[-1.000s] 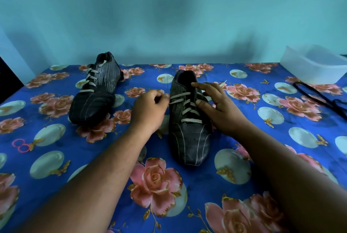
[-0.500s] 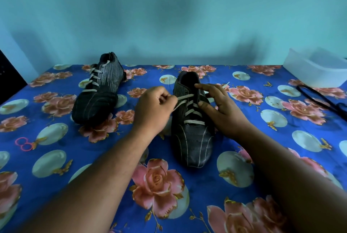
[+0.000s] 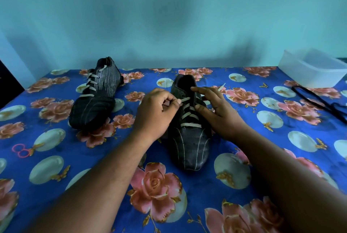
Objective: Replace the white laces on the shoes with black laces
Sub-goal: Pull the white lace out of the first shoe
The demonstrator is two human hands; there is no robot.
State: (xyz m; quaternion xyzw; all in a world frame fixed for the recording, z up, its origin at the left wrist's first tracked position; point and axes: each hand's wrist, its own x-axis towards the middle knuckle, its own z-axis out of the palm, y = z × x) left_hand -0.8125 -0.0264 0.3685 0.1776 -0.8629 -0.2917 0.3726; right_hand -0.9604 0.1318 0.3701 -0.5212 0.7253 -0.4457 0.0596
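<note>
Two bare forearms reach in from the near edge over a blue cloth [image 3: 187, 191] printed with pink roses and pale discs. Between them, just beyond the wrists, stands the near shoe [image 3: 189, 139], dark with thin light stripes, toe toward the viewer, white lace [image 3: 188, 118] crossing its front in several rungs.

The left hand [image 3: 155, 112] sits at the shoe's left side, fingers curled, thumb and forefinger pinching the top rung of the lace where it leaves the eyelets; this hand hides the shoe's left flank. The right hand [image 3: 219, 112] lies on the shoe's right side with fingers spread and fairly straight, forefinger stretched over the shoe's opening and thumb pressing near the middle rungs. It holds nothing that can be seen, and it covers the right eyelets. A loose lace end [image 3: 222, 86] pokes out beyond its fingers.

To the left, near the cloth's edge, lie two pink rings [image 3: 20, 150]. Farther back on the left stands the second shoe [image 3: 93, 97], well apart from the first, fully laced in white. On the right, black laces [image 3: 319, 101] lie on the cloth, and behind them sits a clear plastic tub [image 3: 313, 69] by the teal wall [image 3: 169, 17].
</note>
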